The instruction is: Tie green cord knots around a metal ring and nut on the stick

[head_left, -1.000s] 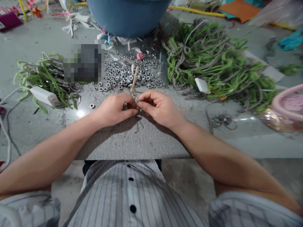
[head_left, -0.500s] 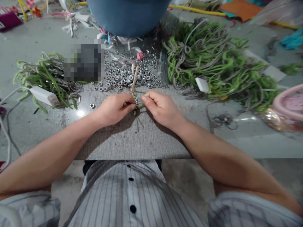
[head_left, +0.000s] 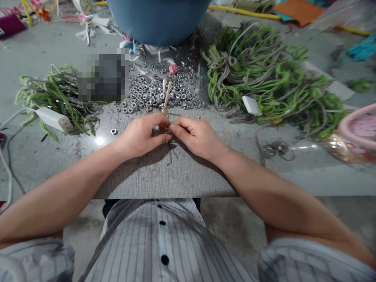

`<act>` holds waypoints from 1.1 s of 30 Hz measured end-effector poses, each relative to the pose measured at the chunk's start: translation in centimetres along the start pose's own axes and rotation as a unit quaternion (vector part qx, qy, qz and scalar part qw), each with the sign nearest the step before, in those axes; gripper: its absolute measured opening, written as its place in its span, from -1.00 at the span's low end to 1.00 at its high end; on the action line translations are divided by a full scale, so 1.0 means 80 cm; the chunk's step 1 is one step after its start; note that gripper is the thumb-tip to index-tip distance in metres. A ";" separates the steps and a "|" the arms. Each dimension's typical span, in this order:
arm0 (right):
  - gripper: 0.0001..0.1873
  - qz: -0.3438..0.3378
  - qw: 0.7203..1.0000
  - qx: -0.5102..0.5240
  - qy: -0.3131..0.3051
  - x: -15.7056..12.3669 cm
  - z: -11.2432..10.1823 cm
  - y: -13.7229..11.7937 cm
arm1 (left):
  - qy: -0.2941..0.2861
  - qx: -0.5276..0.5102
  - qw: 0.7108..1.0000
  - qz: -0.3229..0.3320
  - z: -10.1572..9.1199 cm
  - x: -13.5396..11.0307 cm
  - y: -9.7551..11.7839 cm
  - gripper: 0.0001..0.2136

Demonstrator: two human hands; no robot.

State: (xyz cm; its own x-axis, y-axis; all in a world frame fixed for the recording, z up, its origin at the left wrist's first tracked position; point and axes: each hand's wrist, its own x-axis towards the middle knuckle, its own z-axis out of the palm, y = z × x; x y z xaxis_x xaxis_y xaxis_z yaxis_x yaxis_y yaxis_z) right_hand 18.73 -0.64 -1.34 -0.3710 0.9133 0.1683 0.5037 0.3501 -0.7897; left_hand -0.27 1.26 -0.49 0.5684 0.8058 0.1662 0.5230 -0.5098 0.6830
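My left hand (head_left: 143, 134) and my right hand (head_left: 196, 136) meet above the front part of the table. The left fingers curl round a small piece, their thumb a little apart below; what exactly they hold is too small to name. Thumb and index finger of the right hand are pinched together against the left fingertips, and whatever lies between them is hidden. A thin wooden stick (head_left: 167, 96) stands up just beyond the fingers. Behind it spreads a heap of small metal nuts or rings (head_left: 147, 96), with one loose ring (head_left: 114, 131) left of my left hand.
A blue tub (head_left: 160, 21) stands behind the heap. Green and grey cords (head_left: 273, 74) lie to the right, more cords (head_left: 55, 94) to the left beside a white plug-like block (head_left: 54, 119). At far right is a pink-rimmed item (head_left: 358, 127). The table edge (head_left: 167, 197) runs before me.
My right hand has moved left, closing the gap to the left hand. The green strand that stretched between them is now hidden. The left thumb has parted slightly from its index finger.
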 end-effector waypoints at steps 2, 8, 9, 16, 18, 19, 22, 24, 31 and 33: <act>-0.49 0.001 1.000 0.008 0.000 0.000 0.000 0.001 | 0.004 0.009 1.000 0.003 0.001 0.000 -0.001 -0.95; -0.62 0.010 1.000 0.013 0.003 0.000 -0.001 0.001 | 0.010 -0.001 1.000 0.009 0.003 0.001 -0.006 -0.91; -0.65 0.012 1.000 0.013 0.003 -0.001 -0.001 0.001 | 0.010 -0.004 1.000 0.009 0.003 0.001 -0.006 -0.91; -0.72 0.015 1.000 -0.015 -0.001 -0.001 -0.003 0.001 | 0.010 0.000 1.000 0.006 0.001 0.002 -0.006 -0.87; -0.76 0.009 1.000 -0.027 -0.003 -0.001 -0.003 0.001 | 0.010 0.007 1.000 0.010 0.001 0.002 -0.006 -0.87; -0.79 0.006 0.999 -0.033 -0.004 -0.001 -0.003 0.001 | 0.010 0.011 1.000 0.011 0.000 0.002 -0.007 -0.88; -0.85 0.005 0.998 -0.060 -0.025 -0.001 -0.004 0.002 | 0.009 0.018 1.000 0.008 0.001 0.002 -0.008 -0.89; -0.84 0.010 0.995 -0.091 -0.047 -0.001 -0.004 0.001 | 0.010 0.022 1.000 0.003 0.001 0.002 -0.009 -0.90; -0.89 0.004 0.983 -0.163 -0.079 -0.001 -0.002 -0.001 | 0.004 0.041 0.999 -0.007 0.001 0.000 -0.007 -0.91; -0.89 0.001 0.981 -0.176 -0.082 0.000 -0.001 -0.001 | 0.002 0.046 0.999 -0.013 0.001 0.000 -0.007 -0.91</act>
State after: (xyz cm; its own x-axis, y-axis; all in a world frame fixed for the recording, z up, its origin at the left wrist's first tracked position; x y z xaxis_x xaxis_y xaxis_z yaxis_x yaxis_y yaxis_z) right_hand 18.73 -0.69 -1.22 -0.4746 0.8789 0.0472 0.7324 0.4241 -0.5327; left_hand -0.53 1.54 -0.93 0.5511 0.8205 0.1518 0.5947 -0.5138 0.6183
